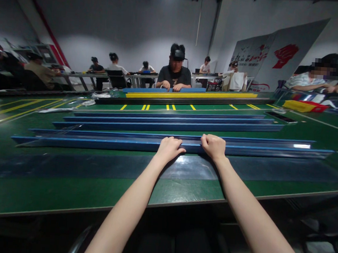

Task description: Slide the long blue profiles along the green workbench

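Observation:
A long blue plastic channel strip (92,142) lies across the table directly before me, with clear film over parts of it. My left hand (169,148) is closed over its near edge around the middle, thumb pointing right. A short way to the right, my right hand (214,146) is curled in a fist on the same strip. What the fingers do on the far side is hidden. Between me and the strip, a wide sheet of clear plastic film (96,167) lies flat, partly beneath my wrists. Further blue channel strips (171,125) lie parallel just beyond.
The green table (117,205) ends close to me. Farther off lie a yellow strip (194,96), a black strip (159,102), a phone (282,117) and a red and yellow tray (303,106). Opposite, a co-worker (175,75) handles a blue strip. Several people sit behind.

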